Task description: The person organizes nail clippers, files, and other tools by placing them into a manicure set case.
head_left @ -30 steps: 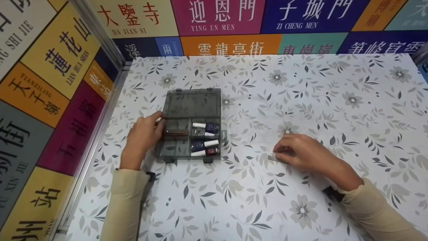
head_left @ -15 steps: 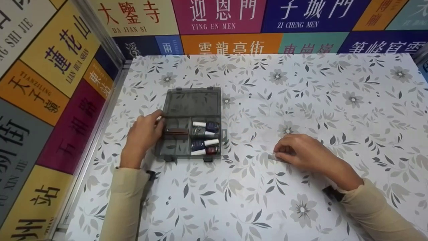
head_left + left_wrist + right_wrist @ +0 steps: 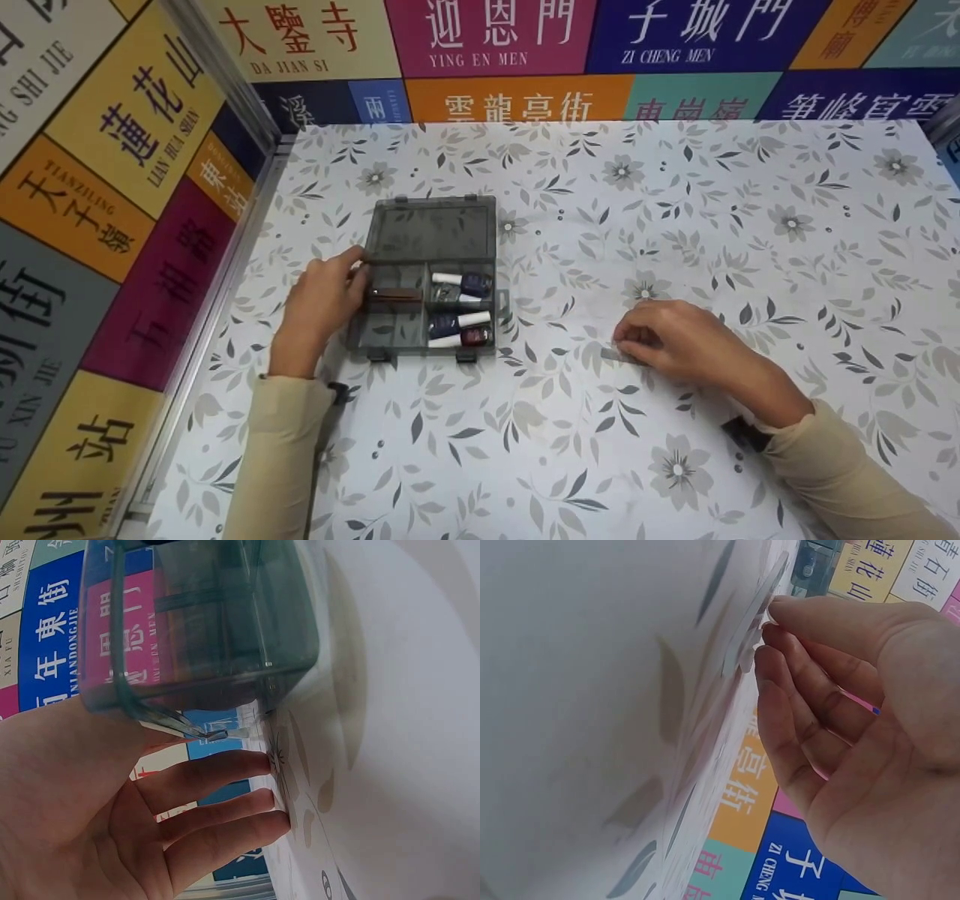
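A smoky see-through compartment box [image 3: 394, 330] lies on the table, its lid [image 3: 431, 232] folded back. Several nail polish bottles [image 3: 444, 325] with white caps fill its right-hand compartments. On the left side is a slim brown item [image 3: 397, 295]. My left hand [image 3: 319, 315] rests against the box's left edge near the hinge; in the left wrist view its fingers [image 3: 217, 776] extend beside the box, its thumb hidden behind. Well to the right, my right hand [image 3: 675, 341] pinches a thin clear plastic strip [image 3: 750, 626] low over the table between thumb and curled fingers.
A white tablecloth [image 3: 570, 450] with grey leaves and flowers covers the table. Panels with large printed characters [image 3: 517, 105] stand along the back and the left side [image 3: 120, 315]. Dark wrist cameras [image 3: 746, 433] sit by both sleeves.
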Demonstrator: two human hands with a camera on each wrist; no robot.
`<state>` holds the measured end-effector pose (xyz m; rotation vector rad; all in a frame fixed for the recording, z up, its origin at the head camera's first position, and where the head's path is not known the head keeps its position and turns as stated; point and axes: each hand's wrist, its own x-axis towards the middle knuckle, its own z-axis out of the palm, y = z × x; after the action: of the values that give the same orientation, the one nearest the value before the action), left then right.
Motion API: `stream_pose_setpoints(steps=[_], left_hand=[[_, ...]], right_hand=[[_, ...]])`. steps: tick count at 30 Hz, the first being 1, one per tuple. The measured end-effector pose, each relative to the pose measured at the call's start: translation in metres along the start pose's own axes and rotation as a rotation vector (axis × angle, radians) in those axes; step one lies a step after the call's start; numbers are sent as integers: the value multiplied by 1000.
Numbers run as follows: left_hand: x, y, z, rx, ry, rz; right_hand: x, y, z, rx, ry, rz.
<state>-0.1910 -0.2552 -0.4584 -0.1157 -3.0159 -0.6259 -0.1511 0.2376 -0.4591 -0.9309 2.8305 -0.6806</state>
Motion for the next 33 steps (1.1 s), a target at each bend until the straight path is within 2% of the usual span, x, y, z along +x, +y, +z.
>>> stream_pose_setpoints(steps=[7, 18, 27, 33], left_hand=[[-1, 0, -1, -1, -2, 8], [0, 0, -1, -8, -4, 10], [0, -1, 0, -6, -13, -4], [0, -1, 0, -14, 11, 29]], right_hand=[[4, -3, 3, -20, 47, -37], [12, -10, 6, -16, 90, -49], [23, -24, 11, -33, 120, -101], [33, -36, 13, -39, 120, -134]])
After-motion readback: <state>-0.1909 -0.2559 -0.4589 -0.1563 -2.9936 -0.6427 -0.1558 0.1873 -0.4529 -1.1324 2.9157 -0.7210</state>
